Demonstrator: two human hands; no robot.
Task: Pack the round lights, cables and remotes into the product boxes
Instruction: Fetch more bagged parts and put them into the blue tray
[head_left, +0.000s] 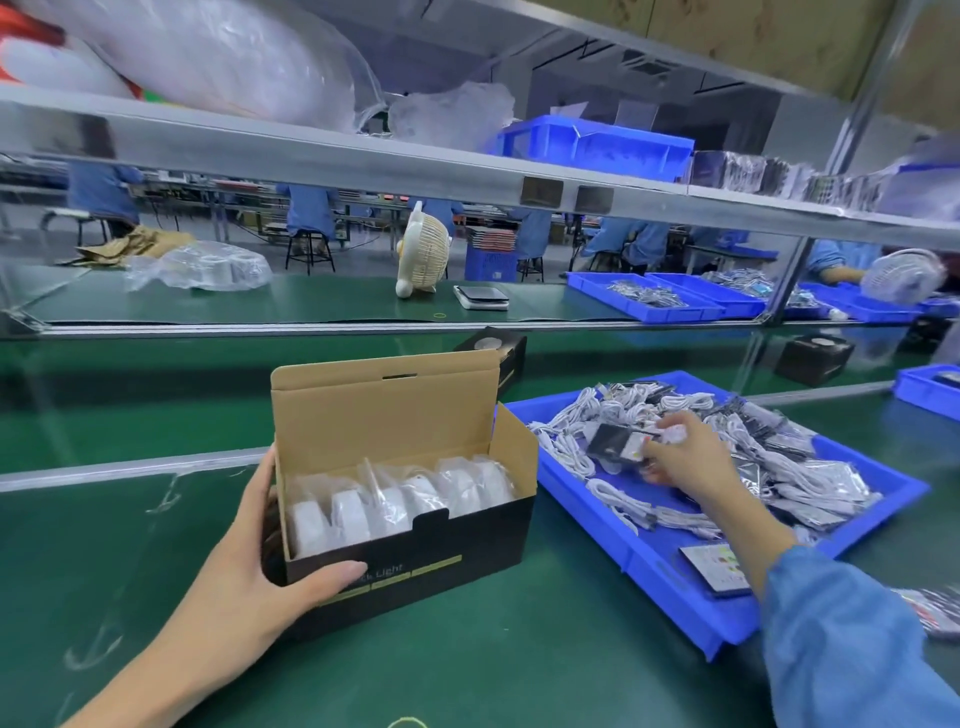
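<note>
Cardboard-lined, black outside: product box (400, 499) standing lid-up on the green table (467, 665), near its front edge, just left of the blue tray (670, 577). Already filled with a row of bagged round lights (400, 501) set on edge, side by side, probably so the lot fits and leaves room on top for the smaller items. Lid tilted back and held open by its own fold, keeping the mouth free.

Left hand (260, 561) wrapped round the box's near left corner, thumb across the printed front, fingers behind the end wall; gripping, seemingly to steady the light carton while the other hand fetches.

Right hand (685, 457) reaching into the tray's middle, fingers curled onto a dark bagged remote (621, 441) and possibly a white cable with it, though blur makes that uncertain. Tray heaped with white cables (597, 410) toward its far corner and silvery remote bags (821, 493) along its right edge, kept within easy reach of the box.

Further out: another closed black box (493, 353) on the belt behind, a small white fan (423, 252) on the far bench.
</note>
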